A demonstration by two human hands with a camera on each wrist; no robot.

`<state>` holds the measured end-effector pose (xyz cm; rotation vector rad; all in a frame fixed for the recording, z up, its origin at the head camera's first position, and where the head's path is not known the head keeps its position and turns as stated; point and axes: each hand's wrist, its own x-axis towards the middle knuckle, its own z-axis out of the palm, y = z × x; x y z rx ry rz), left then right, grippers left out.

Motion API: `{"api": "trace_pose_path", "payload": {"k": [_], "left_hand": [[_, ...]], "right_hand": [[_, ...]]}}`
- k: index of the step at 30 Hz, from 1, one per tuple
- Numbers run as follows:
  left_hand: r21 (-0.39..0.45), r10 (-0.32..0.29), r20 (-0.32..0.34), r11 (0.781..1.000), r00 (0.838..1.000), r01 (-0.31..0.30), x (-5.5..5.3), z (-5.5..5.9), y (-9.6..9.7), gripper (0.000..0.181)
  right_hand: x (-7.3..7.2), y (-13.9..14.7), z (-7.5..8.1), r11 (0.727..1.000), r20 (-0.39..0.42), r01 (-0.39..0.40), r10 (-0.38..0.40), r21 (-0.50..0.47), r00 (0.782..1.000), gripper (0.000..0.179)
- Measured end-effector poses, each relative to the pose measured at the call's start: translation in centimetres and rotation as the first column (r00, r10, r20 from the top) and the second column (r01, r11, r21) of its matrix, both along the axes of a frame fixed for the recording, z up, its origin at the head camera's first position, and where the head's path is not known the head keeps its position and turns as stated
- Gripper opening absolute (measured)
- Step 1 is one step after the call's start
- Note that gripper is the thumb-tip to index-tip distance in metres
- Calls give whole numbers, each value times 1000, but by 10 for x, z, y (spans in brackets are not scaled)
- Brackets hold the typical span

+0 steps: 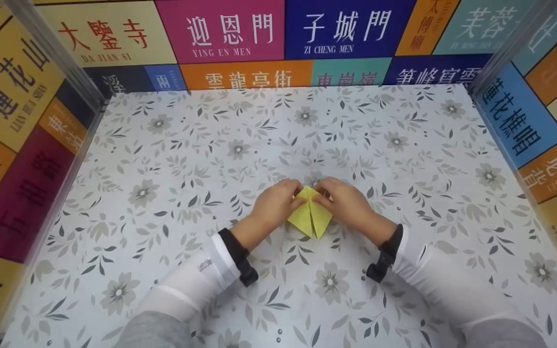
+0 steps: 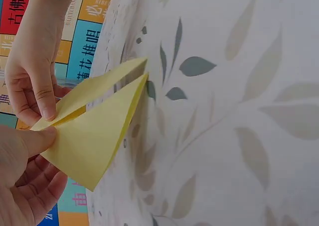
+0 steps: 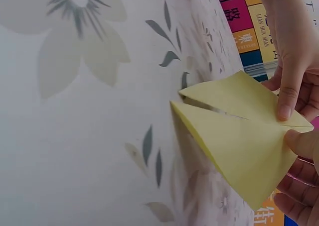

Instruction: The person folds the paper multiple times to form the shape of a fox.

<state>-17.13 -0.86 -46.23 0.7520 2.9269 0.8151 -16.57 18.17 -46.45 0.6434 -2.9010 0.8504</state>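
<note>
A folded piece of yellow paper [image 1: 310, 220] sits at mid-table in the head view, diamond-shaped, with a slit running down its middle to two points that face the person. My left hand [image 1: 274, 203] pinches its upper left side, thumb on top and fingers underneath. On the upper right side, my right hand [image 1: 351, 205] pinches it the same way. Both thumbs press close together near the far corner, beside the centre line. In the left wrist view the paper [image 2: 92, 141] tilts up, its two flaps spread apart at the points. The right wrist view shows the paper's [image 3: 239, 146] near points low over the cloth.
A white tablecloth [image 1: 240, 183] with grey flowers and leaves covers the table. Colourful panels with Chinese lettering [image 1: 230, 34] stand along the back and both sides. Each wrist wears a black strap [image 1: 234, 249] with a small device.
</note>
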Motion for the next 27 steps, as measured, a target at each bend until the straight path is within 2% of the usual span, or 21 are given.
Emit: {"api": "trace_pose_path", "payload": {"k": [10, 14, 17, 20, 23, 27], "left_hand": [[12, 17, -151, 1000, 988, -15, -19, 39, 3, 13], [14, 35, -207, 999, 978, -33, -25, 48, 5, 11], [28, 48, -253, 999, 966, -42, -28, 46, 6, 9], [51, 52, -312, 998, 949, -38, -29, 38, 7, 9], [51, 40, -386, 998, 922, -22, -29, 27, 6, 7], [54, 13, -462, 998, 887, 13, -30, 18, 5, 6]], "right_hand": [[-18, 0, 35, 998, -127, 9, -16, -57, 992, 8], [-24, 0, 42, 999, -209, -6, -6, -53, 978, 6], [-28, 0, 41, 999, -300, -25, 15, -30, 954, 5], [-30, 1, 32, 999, -395, -43, 36, -9, 918, 5], [-30, 2, 22, 998, -468, -62, 60, 10, 881, 7], [-30, 3, 13, 997, -530, -71, 79, 35, 844, 9]]}}
